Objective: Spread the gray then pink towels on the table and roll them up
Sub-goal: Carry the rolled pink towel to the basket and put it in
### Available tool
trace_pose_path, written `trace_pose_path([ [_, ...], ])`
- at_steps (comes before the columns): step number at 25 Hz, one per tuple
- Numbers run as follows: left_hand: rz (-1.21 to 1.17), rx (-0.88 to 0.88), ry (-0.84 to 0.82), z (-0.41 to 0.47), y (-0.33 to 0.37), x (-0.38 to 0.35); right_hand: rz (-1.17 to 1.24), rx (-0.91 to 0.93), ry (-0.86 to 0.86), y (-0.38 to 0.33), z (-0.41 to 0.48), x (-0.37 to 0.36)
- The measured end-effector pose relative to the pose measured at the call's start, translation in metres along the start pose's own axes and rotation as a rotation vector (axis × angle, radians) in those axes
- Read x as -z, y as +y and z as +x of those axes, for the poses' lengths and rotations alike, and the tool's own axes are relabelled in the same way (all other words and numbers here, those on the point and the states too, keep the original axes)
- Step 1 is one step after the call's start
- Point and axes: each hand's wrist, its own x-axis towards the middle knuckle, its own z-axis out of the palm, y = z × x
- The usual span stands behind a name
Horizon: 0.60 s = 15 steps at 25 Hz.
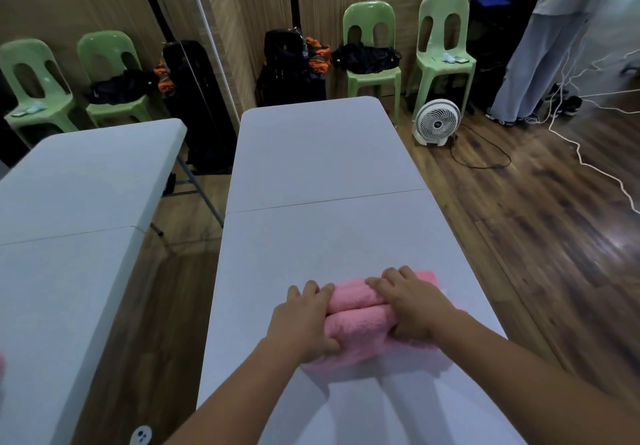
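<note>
A pink towel (pixel 360 320) lies on the white folding table (pixel 322 167), bunched into a thick roll near the front edge, with a loose flat part still under it. My left hand (pixel 301 320) grips the roll's left end, fingers curled over the top. My right hand (pixel 412 306) presses on the right half of the roll, fingers spread over it. No gray towel is in view.
A second white table (pixel 79 188) stands to the left across a narrow gap. Behind are green chairs (pixel 372 49) with dark bags, a black suitcase (pixel 291 73) and a white floor fan (pixel 437 122) with cables on the wood floor. A person (pixel 554 39) stands far right.
</note>
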Motion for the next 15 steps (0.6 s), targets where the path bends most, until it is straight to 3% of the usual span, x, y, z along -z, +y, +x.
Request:
trace_pose_path([
  [8, 0.069, -0.162, 0.261, 0.036, 0.026, 0.104, 0.002, -0.117, 0.283, 0.042, -0.021, 0.084],
  [15, 0.123, -0.415, 0.194, 0.066, 0.192, 0.087, 0.096, -0.373, 0.268, 0.156, -0.155, 0.051],
])
